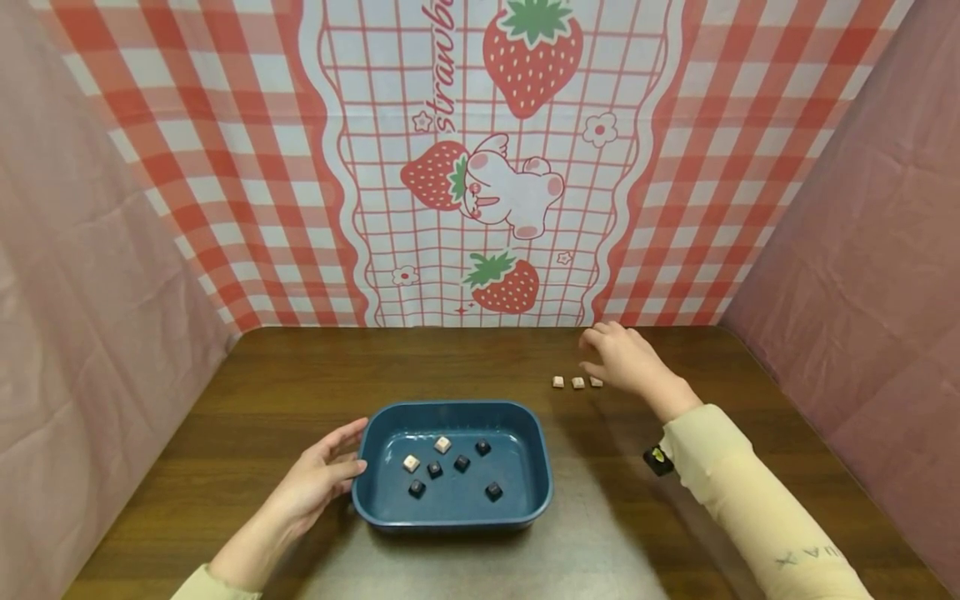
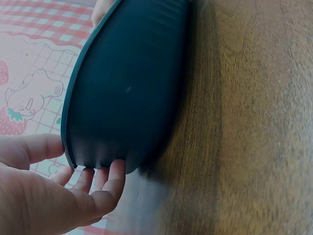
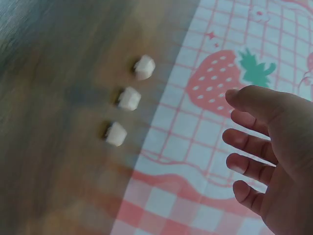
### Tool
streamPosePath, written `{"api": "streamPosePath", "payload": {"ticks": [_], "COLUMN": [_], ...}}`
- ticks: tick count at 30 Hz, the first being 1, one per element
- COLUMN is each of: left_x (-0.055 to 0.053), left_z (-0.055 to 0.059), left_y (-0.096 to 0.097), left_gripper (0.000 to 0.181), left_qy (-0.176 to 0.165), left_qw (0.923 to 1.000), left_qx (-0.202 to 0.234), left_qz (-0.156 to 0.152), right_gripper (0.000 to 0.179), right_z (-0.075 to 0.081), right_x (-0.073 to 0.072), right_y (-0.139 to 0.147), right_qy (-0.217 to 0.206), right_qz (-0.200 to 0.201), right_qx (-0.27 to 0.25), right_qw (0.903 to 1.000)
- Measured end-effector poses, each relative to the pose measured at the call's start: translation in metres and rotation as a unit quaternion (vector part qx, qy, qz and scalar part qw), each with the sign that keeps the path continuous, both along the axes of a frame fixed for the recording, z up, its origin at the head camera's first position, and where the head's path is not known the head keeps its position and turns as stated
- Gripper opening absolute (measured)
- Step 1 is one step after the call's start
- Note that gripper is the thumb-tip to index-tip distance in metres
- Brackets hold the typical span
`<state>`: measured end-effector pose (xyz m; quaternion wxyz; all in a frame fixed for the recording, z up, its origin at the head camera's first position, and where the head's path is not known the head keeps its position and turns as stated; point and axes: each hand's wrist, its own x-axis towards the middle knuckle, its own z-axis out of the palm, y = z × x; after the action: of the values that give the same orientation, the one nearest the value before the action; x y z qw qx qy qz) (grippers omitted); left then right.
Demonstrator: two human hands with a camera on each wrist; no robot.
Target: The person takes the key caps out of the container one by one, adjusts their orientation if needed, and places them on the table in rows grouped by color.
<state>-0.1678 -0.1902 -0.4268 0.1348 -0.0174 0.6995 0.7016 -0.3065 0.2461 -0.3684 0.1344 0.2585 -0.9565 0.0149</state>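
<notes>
A blue rectangular tray [image 1: 452, 523] sits on the table, with two white keycaps [image 1: 442, 445] and several black keycaps [image 1: 492, 492] scattered inside. At its left end my left hand [image 1: 311, 483] holds the tray. In the left wrist view the thumb [image 2: 46, 147] meets the rim while bent fingertips [image 2: 117, 166] rest against the outer wall. Three white keycaps [image 1: 577, 383] stand in a row on the table, right of and beyond the tray. My right hand [image 1: 626, 358] hovers by the row's right end, its fingers loosely bent and holding nothing, apart from the keycaps in the right wrist view.
The wooden table [image 1: 337, 367] ends at a strawberry-print checked cloth [image 1: 480, 233] hanging behind it. Pink cloths [image 1: 847, 250] hang at both sides. A small black device [image 1: 658, 460] is at the right wrist, by the sleeve.
</notes>
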Motion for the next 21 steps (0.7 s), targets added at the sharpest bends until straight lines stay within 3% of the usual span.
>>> {"api": "streamPosePath", "payload": {"ticks": [11, 21], "left_x": [0.000, 0.000], "left_z": [0.000, 0.002], "left_y": [0.000, 0.000], "left_gripper": [0.061, 0.060], "left_qy": [0.002, 0.003], "left_qw": [1.0000, 0.9999], "left_qx": [-0.004, -0.010], "left_qz": [-0.002, -0.002], "right_gripper": [0.028, 0.031], "right_z": [0.023, 0.038], "right_x": [0.019, 0.039], "right_y": [-0.027, -0.058], "right_qy": [0.036, 0.044], "right_qz": [0.019, 0.049], "right_qx": [-0.002, -0.009], "right_qw": [0.9992, 0.9978]}}
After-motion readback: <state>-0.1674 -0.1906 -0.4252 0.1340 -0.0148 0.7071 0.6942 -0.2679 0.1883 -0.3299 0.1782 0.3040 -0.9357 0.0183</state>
